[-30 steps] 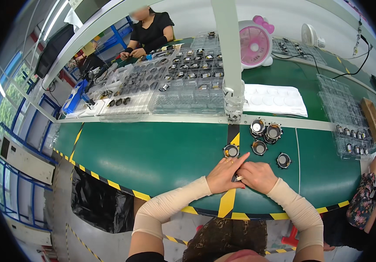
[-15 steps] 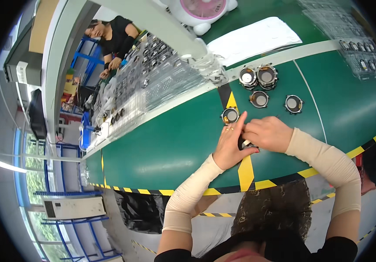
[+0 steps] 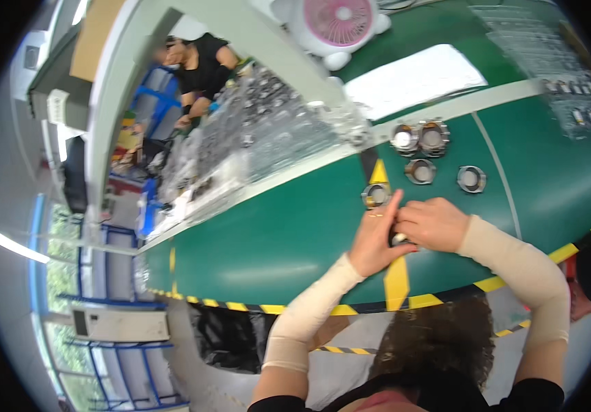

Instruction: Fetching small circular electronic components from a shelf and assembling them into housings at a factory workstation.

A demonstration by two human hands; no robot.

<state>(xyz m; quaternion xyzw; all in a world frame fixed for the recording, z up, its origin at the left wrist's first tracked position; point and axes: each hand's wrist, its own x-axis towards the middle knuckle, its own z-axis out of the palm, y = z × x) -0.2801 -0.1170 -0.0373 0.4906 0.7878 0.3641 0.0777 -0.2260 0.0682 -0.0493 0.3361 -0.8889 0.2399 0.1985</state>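
Observation:
Both my hands meet over the yellow-black tape strip on the green table. My left hand [image 3: 374, 242] has its index finger stretched forward and its thumb to the right, around a round watch-case-like part, mostly hidden by my hands. My right hand [image 3: 434, 225] is closed over that part, fingertips bent down, and whatever they pinch is hidden. A small pale bit [image 3: 398, 239] shows between the hands. Just beyond my left fingertips lies a round metal watch case [image 3: 376, 196]. Farther off are another watch case [image 3: 420, 172], one to the right [image 3: 471, 179], and two stacks [image 3: 404, 139].
A white sheet [image 3: 416, 81] lies behind a pale rail, near a pink-and-white fan [image 3: 339, 24]. Clear plastic trays [image 3: 574, 103] with small parts stand at the far right. Beyond the frame post [image 3: 278, 51], a person [image 3: 203, 69] sits by more trays. Striped tape [image 3: 240, 307] edges the table.
The whole view has shifted, so the scene sits a little to the right and lower. My hands keep nearly the same pose over the part. The person behind has a hand raised toward the head.

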